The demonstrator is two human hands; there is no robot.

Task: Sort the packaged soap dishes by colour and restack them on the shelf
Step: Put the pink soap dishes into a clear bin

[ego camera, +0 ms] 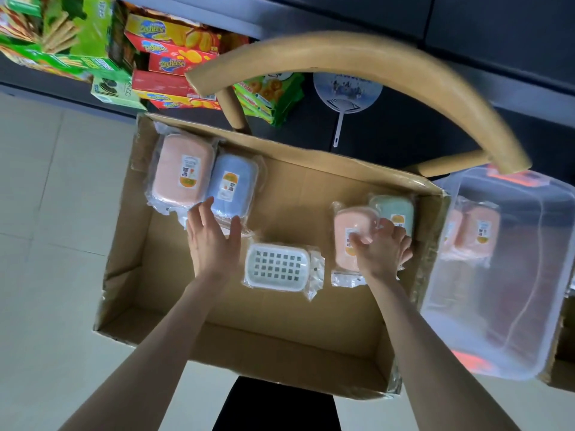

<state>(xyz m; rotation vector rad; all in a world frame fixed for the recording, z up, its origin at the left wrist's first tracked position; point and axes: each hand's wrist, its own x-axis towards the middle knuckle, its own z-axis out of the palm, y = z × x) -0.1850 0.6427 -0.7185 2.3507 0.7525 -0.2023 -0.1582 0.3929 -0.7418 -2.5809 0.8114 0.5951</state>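
**Q:** Any legible writing?
**A:** The far-left snack boxes [174, 62] read "…cheese". The dish stickers are too small to read.

**Q:** Hand pose?
**A:** My left hand [214, 241] lies flat with straight fingers, the tips on the blue soap dish [231, 185] (far left in the cardboard box [280, 337]). My right hand [382, 247] curls, pinching the pink soap dish [345, 225] at the box's right.

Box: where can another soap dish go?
The box is bare along its near wall below the white dish, and between the blue dish and green dish. Crowded by the left hand and the right hand gripping a pink dish.
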